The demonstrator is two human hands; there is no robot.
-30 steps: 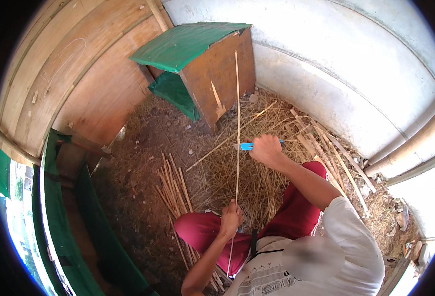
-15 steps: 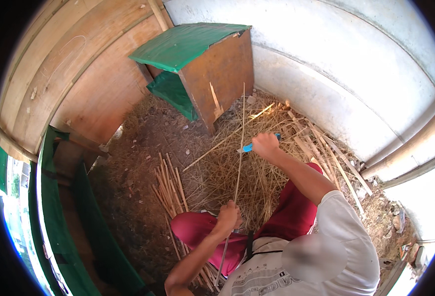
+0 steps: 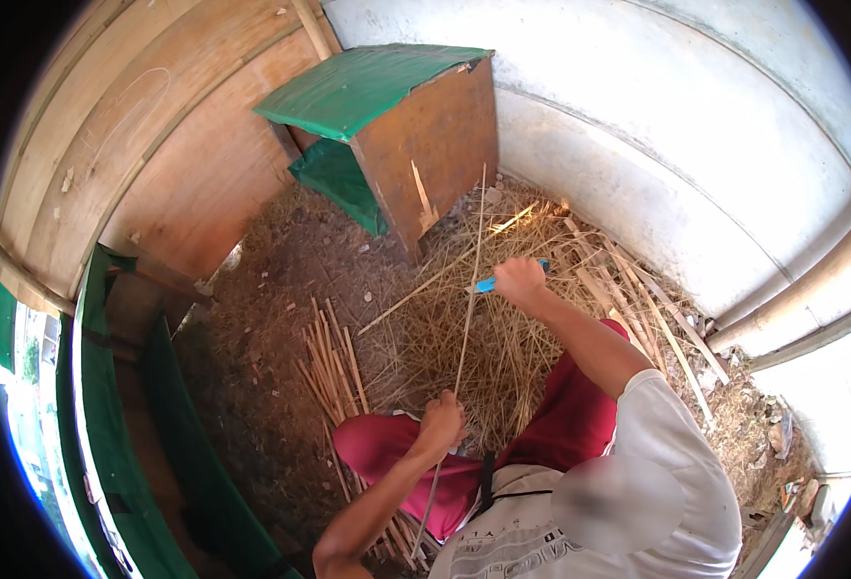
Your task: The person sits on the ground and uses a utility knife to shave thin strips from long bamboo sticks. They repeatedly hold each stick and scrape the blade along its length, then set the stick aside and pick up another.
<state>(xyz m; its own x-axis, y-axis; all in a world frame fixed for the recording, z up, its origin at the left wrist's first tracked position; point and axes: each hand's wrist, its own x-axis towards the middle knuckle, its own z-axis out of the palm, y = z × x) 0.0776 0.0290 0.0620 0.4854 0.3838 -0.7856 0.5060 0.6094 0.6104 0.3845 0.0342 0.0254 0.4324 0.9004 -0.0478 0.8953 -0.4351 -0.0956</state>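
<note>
The left hand grips the strip, apparently steadying it. Beyond those fingers, the right hand clasps the knife crosswise, seemingly so its edge meets the strip.

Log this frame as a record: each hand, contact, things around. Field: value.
left hand: closed on a long thin strip
right hand: gripping a blue-handled knife
contact: blade at the strip; touching or not, too small to tell
left side: bundle of sticks
right side: wooden slats
ahead: brown box, green cover
</note>
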